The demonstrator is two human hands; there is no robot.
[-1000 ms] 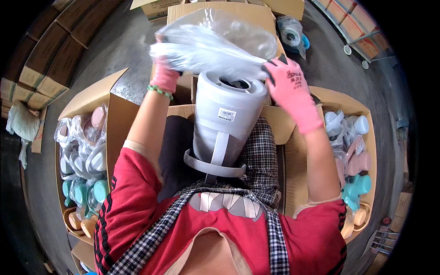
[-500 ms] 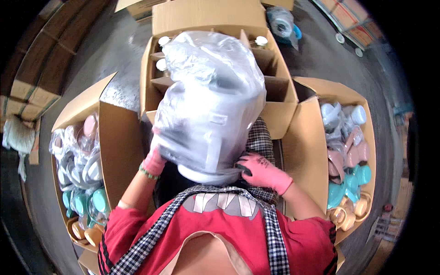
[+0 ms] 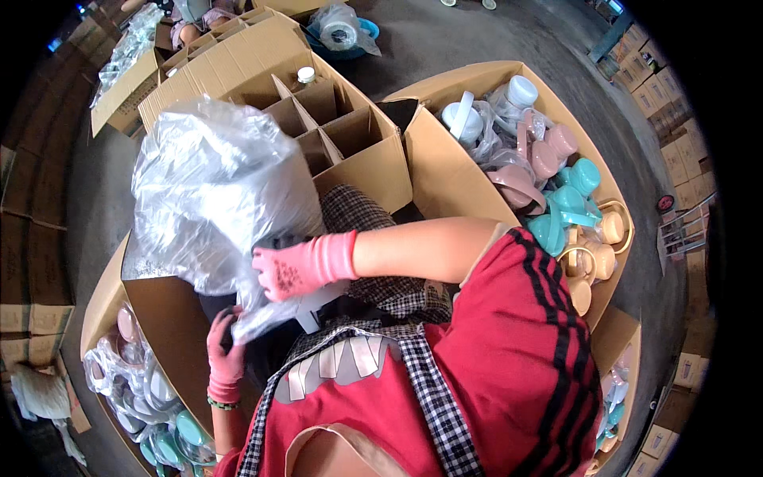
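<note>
A large clear plastic bag (image 3: 214, 175) with a pale grey, rounded item inside lies over my lap, left of the middle. What the item is cannot be made out through the crinkled film. My right hand (image 3: 298, 269), in a pink glove with dark fingertips, reaches across and grips the bag near its lower end. Lower down, my left hand (image 3: 226, 350), gloved alike, has its fingers curled on the bag's edge. A flat grey piece (image 3: 308, 316) shows just below my right hand.
Ahead stands a divided carton (image 3: 362, 171) with a white-capped item in it. To the right, an open carton (image 3: 445, 171) holds blue, pink, teal and yellow lidded pieces; another carton (image 3: 171, 326) at left holds similar ones. A blue basin (image 3: 367, 30) sits on the floor beyond.
The view has swung to the right. The bagged item is tipped and turned, its base no longer facing me. My right hand has moved from its side onto the film, closer to my left.
</note>
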